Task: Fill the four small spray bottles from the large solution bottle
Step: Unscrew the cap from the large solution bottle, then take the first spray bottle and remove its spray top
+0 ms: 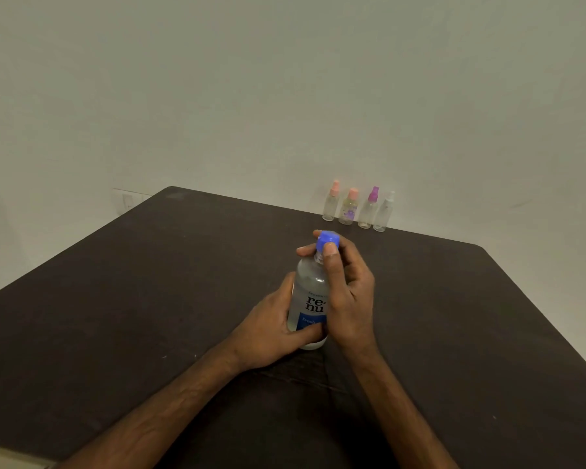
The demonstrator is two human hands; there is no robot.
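Note:
The large solution bottle [310, 292], clear with a blue and white label, stands upright on the dark table [149, 299] near its middle. My left hand [268, 333] wraps around its lower body. My right hand [347, 286] reaches over it, with thumb and fingers closed on the blue cap [329, 239]. Several small clear spray bottles stand in a row at the table's far edge: one with a pink top [331, 201], a second pink-topped one [348, 208], a purple-topped one [368, 208] and a white-topped one [384, 213]. All have their tops on.
A plain pale wall [285, 96] rises right behind the table. A white wall socket [127, 201] sits low at the left, beyond the table's far corner. The table's right edge [538, 316] runs diagonally toward me.

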